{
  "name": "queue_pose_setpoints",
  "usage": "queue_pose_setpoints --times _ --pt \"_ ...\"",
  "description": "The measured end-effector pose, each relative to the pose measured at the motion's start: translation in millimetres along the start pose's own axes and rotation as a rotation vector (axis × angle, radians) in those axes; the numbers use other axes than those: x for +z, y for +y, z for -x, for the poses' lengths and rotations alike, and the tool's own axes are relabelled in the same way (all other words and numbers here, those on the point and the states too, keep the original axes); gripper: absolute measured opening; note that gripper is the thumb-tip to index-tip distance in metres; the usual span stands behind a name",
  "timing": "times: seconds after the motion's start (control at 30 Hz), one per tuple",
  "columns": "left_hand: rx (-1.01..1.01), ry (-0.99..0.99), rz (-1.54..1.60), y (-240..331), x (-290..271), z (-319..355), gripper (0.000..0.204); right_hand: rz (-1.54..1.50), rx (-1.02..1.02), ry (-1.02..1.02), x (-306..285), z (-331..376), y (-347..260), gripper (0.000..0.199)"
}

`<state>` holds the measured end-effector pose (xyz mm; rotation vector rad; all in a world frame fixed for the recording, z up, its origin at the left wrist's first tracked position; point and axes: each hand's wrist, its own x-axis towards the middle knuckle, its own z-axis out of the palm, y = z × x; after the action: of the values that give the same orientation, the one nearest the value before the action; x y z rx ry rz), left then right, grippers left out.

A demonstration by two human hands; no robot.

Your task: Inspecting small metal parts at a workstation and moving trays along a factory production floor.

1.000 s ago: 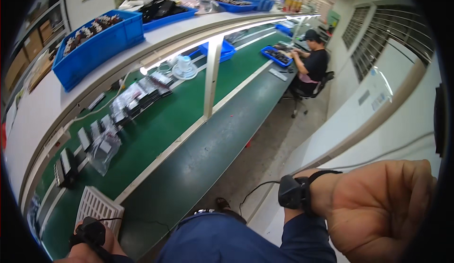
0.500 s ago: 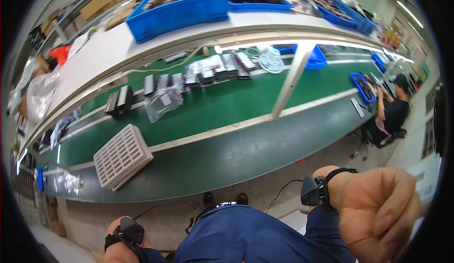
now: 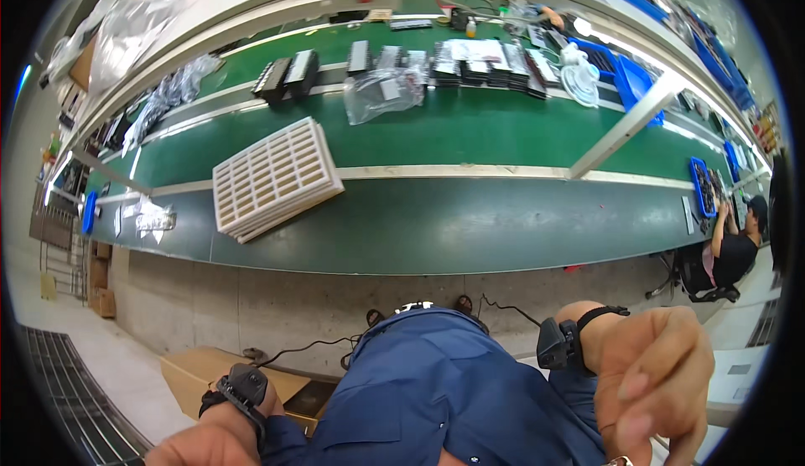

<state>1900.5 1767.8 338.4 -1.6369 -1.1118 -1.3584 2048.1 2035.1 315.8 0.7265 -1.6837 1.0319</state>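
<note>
My right hand (image 3: 658,370) is raised at the lower right, fingers loosely bent and apart, with nothing visible between them. A small shiny piece shows below its fingertips at the picture's edge; I cannot make out what it is. At the lower left, my left hand (image 3: 205,449) is cut off by the frame, so its fingers are hidden. Both wrists wear black strapped devices. Away from both hands, a stack of white grid trays (image 3: 272,177) rests on the dark bench ledge (image 3: 470,223) ahead of me.
Behind the ledge, a green conveyor surface (image 3: 478,135) carries black-and-silver blocks, bagged parts (image 3: 386,93) and a white round fixture (image 3: 580,80). A slanted white post (image 3: 625,126) rises from the ledge. Far right, a person (image 3: 729,248) sits by a blue bin. Cardboard (image 3: 201,374) lies lower left.
My view has swung left, so the bench and trays sit further right and higher in it. My left hand has come partly into view. My right hand's fingers have loosened.
</note>
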Motion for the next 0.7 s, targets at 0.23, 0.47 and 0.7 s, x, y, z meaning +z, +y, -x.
queue_pose_setpoints --times 0.23,0.47,0.7 --pt "0.062 0.15 0.035 -26.7 -109.3 25.9 0.014 -0.332 -0.257 0.004 138.4 -35.5 57.0 0.038" --pt "0.044 0.214 -0.26 -7.9 -217.2 43.7 0.013 -0.638 -0.323 0.01 278.1 -70.5 94.9 0.033" --pt "0.054 0.255 -0.852 -7.3 -286.7 68.6 0.019 -0.877 -0.171 0.079 383.0 -80.7 146.5 0.024"
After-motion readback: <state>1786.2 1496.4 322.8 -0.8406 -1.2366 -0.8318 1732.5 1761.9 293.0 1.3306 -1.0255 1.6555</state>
